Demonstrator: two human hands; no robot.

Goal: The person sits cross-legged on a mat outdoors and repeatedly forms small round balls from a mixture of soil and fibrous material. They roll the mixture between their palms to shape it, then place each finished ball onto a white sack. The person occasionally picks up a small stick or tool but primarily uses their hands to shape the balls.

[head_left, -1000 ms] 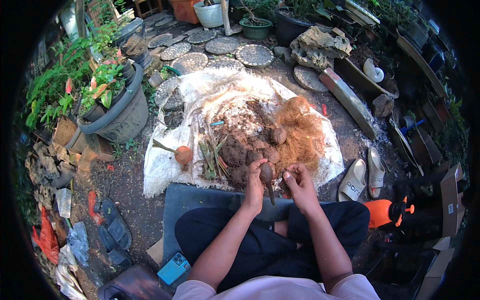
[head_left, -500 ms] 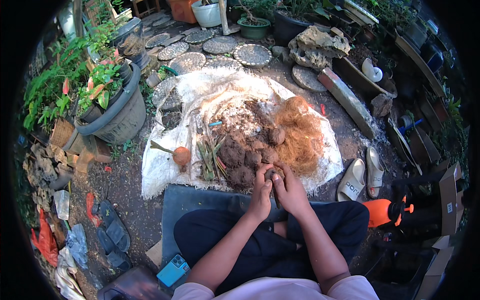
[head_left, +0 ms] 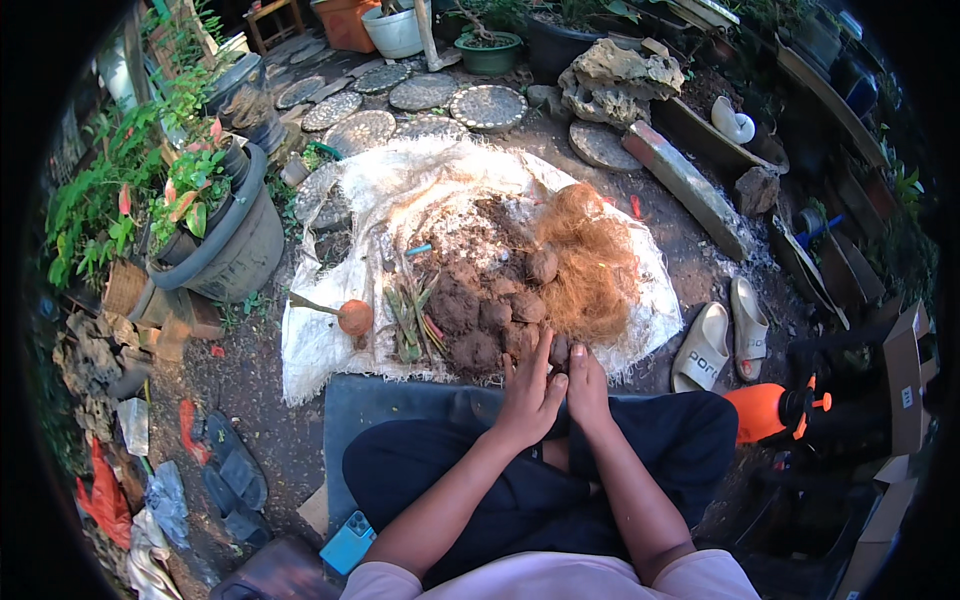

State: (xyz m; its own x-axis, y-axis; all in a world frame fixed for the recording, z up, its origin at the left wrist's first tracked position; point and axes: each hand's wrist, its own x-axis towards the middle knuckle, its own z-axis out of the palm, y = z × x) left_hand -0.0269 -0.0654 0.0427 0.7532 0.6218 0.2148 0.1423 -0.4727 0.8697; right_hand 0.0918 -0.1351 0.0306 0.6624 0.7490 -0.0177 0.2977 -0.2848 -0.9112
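Observation:
A small dark ball of soil (head_left: 560, 350) sits between my hands, close to my right fingertips. My right hand (head_left: 588, 388) is curled against it, fingers together. My left hand (head_left: 530, 398) is beside it, with the fingers stretched out and apart. Just beyond lie several brown soil balls (head_left: 494, 314) and larger dark clumps (head_left: 473, 353). A rounder ball (head_left: 541, 264) rests against a heap of orange-brown fibre (head_left: 595, 270). Cut green leaves or stalks (head_left: 406, 325) lie left of the clumps. Further left is an orange-brown ball (head_left: 354, 317) with a stick-like handle.
Everything lies on a frayed white sack (head_left: 310, 350). I sit cross-legged on a dark mat (head_left: 365, 395), a blue phone (head_left: 348, 542) at my left. Beige slippers (head_left: 702, 350) and an orange spray bottle (head_left: 757, 412) are at right. A large plant pot (head_left: 225, 245) stands left.
My left hand has opened and drawn away from the dark ball, its fingers straightening. Both hands were pressed around the ball before. The whole view has shifted slightly.

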